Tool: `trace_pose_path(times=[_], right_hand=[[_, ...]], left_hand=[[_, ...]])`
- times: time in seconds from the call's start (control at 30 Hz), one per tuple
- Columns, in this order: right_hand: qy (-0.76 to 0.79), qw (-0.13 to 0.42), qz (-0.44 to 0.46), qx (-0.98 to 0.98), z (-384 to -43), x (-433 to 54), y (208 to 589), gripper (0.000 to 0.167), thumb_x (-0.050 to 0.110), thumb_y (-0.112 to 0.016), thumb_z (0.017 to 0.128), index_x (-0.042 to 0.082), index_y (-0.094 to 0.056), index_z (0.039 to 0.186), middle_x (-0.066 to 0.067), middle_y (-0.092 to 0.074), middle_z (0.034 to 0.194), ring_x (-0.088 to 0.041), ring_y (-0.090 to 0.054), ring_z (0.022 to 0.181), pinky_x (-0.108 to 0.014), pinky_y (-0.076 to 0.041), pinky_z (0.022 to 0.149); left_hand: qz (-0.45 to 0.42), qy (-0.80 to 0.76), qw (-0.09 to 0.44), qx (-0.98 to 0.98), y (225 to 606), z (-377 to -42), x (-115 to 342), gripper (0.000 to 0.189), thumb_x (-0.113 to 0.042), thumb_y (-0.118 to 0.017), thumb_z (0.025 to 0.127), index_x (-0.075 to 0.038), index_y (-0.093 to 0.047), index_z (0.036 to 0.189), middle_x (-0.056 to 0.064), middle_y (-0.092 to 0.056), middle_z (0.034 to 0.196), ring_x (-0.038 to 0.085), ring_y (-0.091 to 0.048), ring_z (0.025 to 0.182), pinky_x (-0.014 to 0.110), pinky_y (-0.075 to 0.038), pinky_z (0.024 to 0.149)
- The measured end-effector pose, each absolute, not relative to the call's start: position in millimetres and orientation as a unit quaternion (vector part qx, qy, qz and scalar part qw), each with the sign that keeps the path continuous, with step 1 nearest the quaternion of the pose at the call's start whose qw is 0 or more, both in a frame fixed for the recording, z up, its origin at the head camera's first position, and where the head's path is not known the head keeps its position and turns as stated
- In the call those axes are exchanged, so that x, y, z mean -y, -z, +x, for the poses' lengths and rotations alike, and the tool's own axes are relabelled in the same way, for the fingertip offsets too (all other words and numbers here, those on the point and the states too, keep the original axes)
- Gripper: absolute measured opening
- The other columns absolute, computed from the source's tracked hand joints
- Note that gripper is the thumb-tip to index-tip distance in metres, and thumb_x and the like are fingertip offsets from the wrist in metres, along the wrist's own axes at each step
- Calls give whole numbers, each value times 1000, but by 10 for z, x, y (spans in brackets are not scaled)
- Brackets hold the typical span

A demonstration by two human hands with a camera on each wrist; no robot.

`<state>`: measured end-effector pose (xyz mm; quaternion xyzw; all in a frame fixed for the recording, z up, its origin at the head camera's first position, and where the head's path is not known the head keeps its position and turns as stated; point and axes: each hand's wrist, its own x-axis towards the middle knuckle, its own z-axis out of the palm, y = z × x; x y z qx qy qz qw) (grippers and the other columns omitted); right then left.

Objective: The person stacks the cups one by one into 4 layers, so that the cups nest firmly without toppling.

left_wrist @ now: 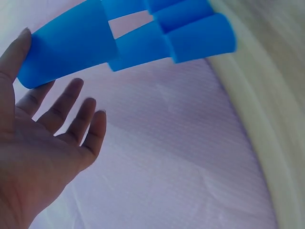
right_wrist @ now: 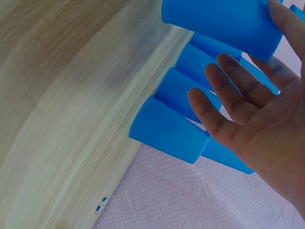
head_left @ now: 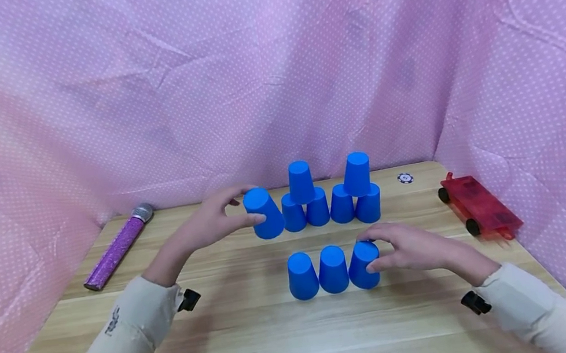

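Note:
My left hand (head_left: 217,219) pinches a blue cup (head_left: 266,216) between thumb and fingers. That cup is upside down, slightly tilted and held in the air beside the back stacks. In the left wrist view, the hand's (left_wrist: 52,138) other fingers are spread off the cup (left_wrist: 71,45). At the front, my right hand (head_left: 411,246) pinches the rightmost cup (head_left: 364,266) of a row of three; whether its rim touches the table cannot be told. Left of it stand a middle cup (head_left: 332,270) and a left cup (head_left: 302,276), both upside down.
Behind the row stand two small pyramids, each an upper cup (head_left: 301,181) on two lower ones; the right pyramid's upper cup is tall (head_left: 357,174). A purple microphone (head_left: 118,250) lies left on the wooden table (head_left: 260,342). A poker chip (head_left: 405,177) and red toy car (head_left: 480,206) are right.

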<state>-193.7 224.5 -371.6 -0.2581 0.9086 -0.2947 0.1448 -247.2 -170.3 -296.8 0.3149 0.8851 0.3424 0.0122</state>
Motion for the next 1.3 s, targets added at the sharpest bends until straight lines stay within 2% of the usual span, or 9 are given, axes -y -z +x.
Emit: trace_pose_path(times=[0.17, 0.4, 0.6, 0.8, 1.07, 1.3], right_hand=[[294, 143, -258, -909, -1928, -2241, 3719, 60, 47, -74, 88, 17, -58, 137, -6, -62, 137, -36, -56, 130, -59, -51, 100], [289, 141, -256, -912, -1933, -2250, 3733, 62, 48, -74, 88, 16, -58, 138, -7, -61, 138, -37, -55, 130, -57, -51, 99], [287, 138, -260, -912, -1943, -2255, 3753, 60, 49, -73, 88, 18, -59, 136, -5, -62, 137, -35, -56, 130, -57, -51, 99], [290, 137, -266, -909, -1944, -2249, 3745, 59, 49, -74, 88, 17, -59, 136, -4, -63, 135, -34, -57, 128, -57, -52, 99], [286, 135, -267, -910, -1943, -2240, 3748, 59, 49, -74, 87, 17, -60, 135, -2, -65, 133, -32, -59, 127, -57, -51, 100], [289, 133, -271, -909, -1930, -2233, 3737, 57, 49, -73, 88, 18, -60, 134, -3, -65, 132, -32, -59, 126, -57, -51, 99]], left_hand=[[326, -348, -10, -879, 2791, -2583, 1543, 53, -39, -74, 90, -25, -58, 139, -3, -59, 142, 22, -49, 137, 58, -41, 110], [328, -342, -37, -880, 2573, -2792, 1258, 58, -39, -73, 90, -20, -56, 142, 3, -44, 157, 28, -36, 147, 61, -36, 114], [304, -333, -33, -892, 2474, -2947, 1004, 64, -49, -73, 88, -23, -55, 143, -2, -35, 162, 28, -23, 153, 65, -25, 118], [298, -308, -18, -903, 2463, -3043, 754, 69, -54, -71, 86, -25, -52, 146, -3, -26, 166, 30, -13, 156, 67, -21, 118], [291, -278, -5, -915, 2570, -3203, 453, 71, -56, -71, 85, -29, -51, 146, 0, -14, 170, 34, 6, 157, 72, -9, 118], [270, -233, -11, -934, 2701, -3310, 277, 75, -60, -70, 84, -29, -49, 148, 3, -13, 170, 37, 8, 157, 70, -8, 120]])
